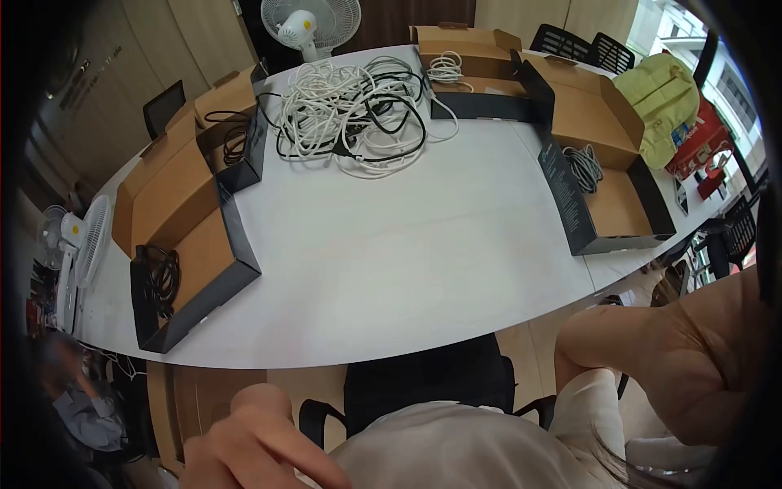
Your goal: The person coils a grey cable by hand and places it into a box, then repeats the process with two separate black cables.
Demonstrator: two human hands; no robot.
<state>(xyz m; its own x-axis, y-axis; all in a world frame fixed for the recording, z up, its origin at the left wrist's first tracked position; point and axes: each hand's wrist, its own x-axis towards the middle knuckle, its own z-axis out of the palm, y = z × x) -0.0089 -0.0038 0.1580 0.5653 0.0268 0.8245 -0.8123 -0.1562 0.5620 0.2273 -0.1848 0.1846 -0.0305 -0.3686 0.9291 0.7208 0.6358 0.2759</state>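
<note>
My left hand is at the bottom left, below the table edge and in front of my light top. Its fingers are loosely bent and somewhat apart, with nothing visible in them; the frame cuts off part of it. My bare right arm is bent at the right edge, close to the camera, and its hand does not show. On the white table, a large tangle of white and black cables lies at the far side. Neither arm touches it.
Open cardboard boxes hold black cables at left and back left, a white cable at back right, and a grey cable at right. A green backpack, fans, a black chair and a seated person surround the table.
</note>
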